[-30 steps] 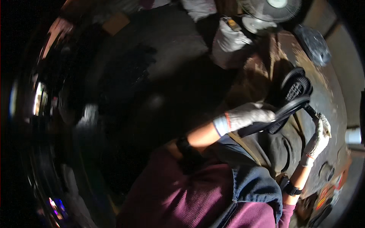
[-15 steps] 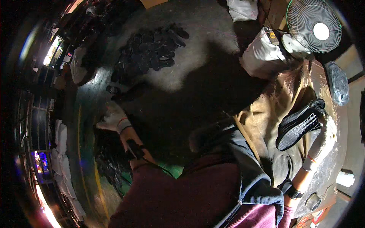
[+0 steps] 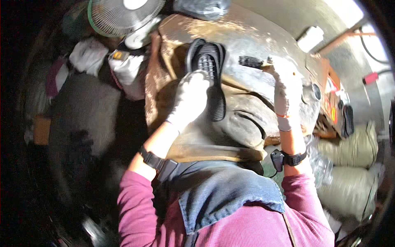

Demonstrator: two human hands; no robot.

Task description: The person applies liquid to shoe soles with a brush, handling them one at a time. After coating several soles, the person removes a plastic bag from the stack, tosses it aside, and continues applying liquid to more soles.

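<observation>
My left hand [image 3: 190, 96], in a white knit glove, is closed on a pair of black slippers [image 3: 217, 101]. They are pressed together over the worn, cloth-draped work surface [image 3: 177, 150], with ribbed soles and a grid pattern showing. Its fingers wrap the near left side of the pair. To the right, my right hand [image 3: 286, 88], also in a white glove, is closed around the end of a dark-bristled brush [image 3: 250, 61]. The brush points left toward the slippers, apart from them. Blur hides the exact finger positions on its handle.
A fan [image 3: 123, 14] stands at the far left, with white sacks [image 3: 125, 68] below it. A dark plastic-wrapped bundle [image 3: 203, 8] lies at the far edge. A white roll [image 3: 310, 39] sits far right; pale stuffed sacks [image 3: 347, 185] are stacked at the right.
The view has swung right toward the work surface. My left hand has come from over the floor onto the slippers. My right hand has let go of them and now holds the brush.
</observation>
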